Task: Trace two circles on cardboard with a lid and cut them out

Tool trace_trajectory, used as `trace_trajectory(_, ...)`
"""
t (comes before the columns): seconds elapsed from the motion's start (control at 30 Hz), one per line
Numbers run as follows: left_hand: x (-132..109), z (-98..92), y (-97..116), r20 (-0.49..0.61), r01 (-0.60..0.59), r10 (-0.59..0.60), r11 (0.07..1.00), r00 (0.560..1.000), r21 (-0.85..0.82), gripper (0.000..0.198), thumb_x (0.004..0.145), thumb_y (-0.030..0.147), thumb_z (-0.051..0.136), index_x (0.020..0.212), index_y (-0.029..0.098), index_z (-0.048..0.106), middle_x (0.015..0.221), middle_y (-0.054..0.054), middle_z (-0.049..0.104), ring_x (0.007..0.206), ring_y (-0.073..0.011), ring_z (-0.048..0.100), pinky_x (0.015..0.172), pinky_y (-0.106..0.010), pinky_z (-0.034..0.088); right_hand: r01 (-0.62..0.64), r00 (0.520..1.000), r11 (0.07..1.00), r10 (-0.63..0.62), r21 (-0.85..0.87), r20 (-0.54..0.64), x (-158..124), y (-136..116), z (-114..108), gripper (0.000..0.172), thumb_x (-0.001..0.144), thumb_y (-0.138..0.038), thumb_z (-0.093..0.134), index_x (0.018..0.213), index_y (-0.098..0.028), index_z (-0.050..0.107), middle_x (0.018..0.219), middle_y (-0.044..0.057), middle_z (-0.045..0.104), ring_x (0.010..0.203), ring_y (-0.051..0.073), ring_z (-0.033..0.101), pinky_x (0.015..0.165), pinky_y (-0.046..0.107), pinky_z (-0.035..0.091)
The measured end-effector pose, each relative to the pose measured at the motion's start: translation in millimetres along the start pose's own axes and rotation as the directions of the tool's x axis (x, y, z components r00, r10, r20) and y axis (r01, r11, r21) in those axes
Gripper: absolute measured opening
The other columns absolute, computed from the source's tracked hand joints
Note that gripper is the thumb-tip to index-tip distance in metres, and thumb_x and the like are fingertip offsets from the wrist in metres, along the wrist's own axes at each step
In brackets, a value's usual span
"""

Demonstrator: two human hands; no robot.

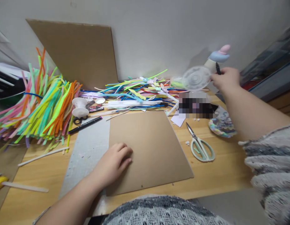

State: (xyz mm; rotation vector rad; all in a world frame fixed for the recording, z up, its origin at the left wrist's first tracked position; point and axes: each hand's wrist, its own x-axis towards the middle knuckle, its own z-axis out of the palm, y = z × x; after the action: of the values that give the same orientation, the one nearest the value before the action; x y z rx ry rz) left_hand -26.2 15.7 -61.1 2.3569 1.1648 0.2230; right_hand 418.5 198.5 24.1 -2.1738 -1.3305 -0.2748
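Note:
A flat brown cardboard sheet [149, 150] lies on the table in front of me, partly over a grey mat. My left hand [116, 161] rests on the sheet's left part, fingers loosely bent and apart, nothing visible in them. At the back right, my right hand [226, 78] is raised with its fingers pinched on a black pen [218, 68]. Beside that hand is a translucent round disc [196, 78], near a pale object with a blue and pink top [219, 54]. Scissors [201, 147] with pale green handles lie right of the sheet.
Bundled colourful pipe cleaners [53, 109] fill the left side; more lie along the wall [135, 90]. A larger cardboard panel [76, 53] leans there. A white spool [79, 107] and black marker [85, 125] lie near the grey mat [88, 150]. A beaded pouch-like item [222, 123] sits at right.

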Motion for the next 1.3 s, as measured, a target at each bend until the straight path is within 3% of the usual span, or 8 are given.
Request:
trace_trajectory(0.27,-1.5,4.7,0.4,-0.160,0.065,-0.105,0.970,0.981,-0.236,0.028,0.086,0.029,0.051,0.113,0.020,0.051,0.100,-0.008,0.057,0.094,-0.0233,0.053,0.083,-0.042,0.043,-0.138,0.835,0.784,-0.236,0.605,0.498,-145.1,-73.6,-14.2,0.016,0.078,-0.028,0.059,0.080,-0.012,0.057,0.059,0.001,0.059,0.037,0.003,0.039,0.038,0.019,0.028)
trace_trajectory(0.4,0.9,7.1,1.5,-0.232,0.011,-0.259,0.687,0.938,-0.726,0.038,0.088,0.040,0.044,0.118,0.018,0.048,0.092,-0.007,0.060,0.073,-0.0170,0.058,0.065,-0.032,0.048,-0.332,0.685,0.592,-0.383,0.734,0.619,-217.3,-90.3,-15.3,0.021,0.072,-0.034,0.064,0.073,-0.016,0.054,0.064,0.002,0.063,0.037,0.004,0.038,0.035,0.019,0.025)
trace_trajectory(0.5,3.4,5.4,-0.2,-0.263,-0.029,-0.329,0.574,0.907,-0.818,0.030,0.082,0.041,0.054,0.098,0.016,0.058,0.072,-0.003,0.061,0.056,-0.0134,0.055,0.052,-0.026,0.044,-0.340,0.663,0.543,-0.441,0.768,0.605,-251.9,-96.7,-14.3,0.023,0.070,-0.037,0.067,0.073,-0.015,0.057,0.066,0.002,0.064,0.042,0.005,0.040,0.039,0.019,0.029)
trace_trajectory(0.67,-5.1,-6.5,-4.0,-0.490,-0.133,-0.310,0.723,0.815,-0.678,0.011,0.075,0.027,0.065,0.076,0.018,0.060,0.073,-0.001,0.061,0.068,-0.0132,0.056,0.066,-0.026,0.044,-0.540,0.665,0.348,-0.381,0.766,0.642,-264.9,-95.6,-4.6,0.021,0.070,-0.034,0.064,0.081,-0.018,0.055,0.081,0.001,0.062,0.044,0.005,0.039,0.037,0.018,0.023)
trace_trajectory(0.77,-22.3,-11.5,-0.2,-0.596,-0.314,0.180,0.941,0.783,-0.128,0.005,0.077,0.017,0.063,0.081,0.020,0.064,0.082,-0.004,0.064,0.076,-0.0160,0.057,0.071,-0.030,0.044,-0.673,0.642,0.191,-0.329,0.714,0.693,-259.6,-89.0,4.9,0.031,0.061,-0.019,0.065,0.090,-0.020,0.054,0.089,0.001,0.059,0.053,0.006,0.047,0.040,0.018,0.030)
trace_trajectory(0.87,-43.0,-4.7,6.6,-0.354,-0.379,0.518,0.838,0.778,0.393,0.017,0.084,0.012,0.053,0.095,0.022,0.063,0.092,-0.005,0.067,0.083,-0.0192,0.059,0.070,-0.034,0.045,-0.690,0.614,0.180,-0.367,0.701,0.699,-259.1,-83.5,13.6,0.049,0.058,-0.013,0.065,0.104,-0.023,0.052,0.094,0.001,0.059,0.062,0.008,0.054,0.048,0.020,0.041)
trace_trajectory(1.0,-64.1,17.2,10.9,-0.203,-0.343,0.486,0.804,0.850,0.486,0.023,0.088,0.010,0.046,0.102,0.020,0.060,0.099,-0.007,0.067,0.093,-0.0216,0.059,0.078,-0.037,0.045,-0.641,0.580,0.244,-0.467,0.728,0.667,-267.2,-82.5,17.3,0.069,0.068,-0.022,0.064,0.129,-0.033,0.034,0.102,0.000,0.061,0.068,0.010,0.061,0.058,0.025,0.051)
trace_trajectory(1.3,-90.2,44.6,14.4,-0.359,-0.174,0.285,0.935,0.889,0.310,0.032,0.083,0.022,0.062,0.113,0.023,0.053,0.106,-0.007,0.063,0.099,-0.0233,0.055,0.085,-0.040,0.042,-0.589,0.457,0.229,-0.697,0.775,0.553,-275.3,-80.8,-1.5,0.041,0.080,-0.048,0.057,0.109,-0.027,0.037,0.124,0.010,0.057,0.117,0.023,0.054,0.096,0.047,0.045)
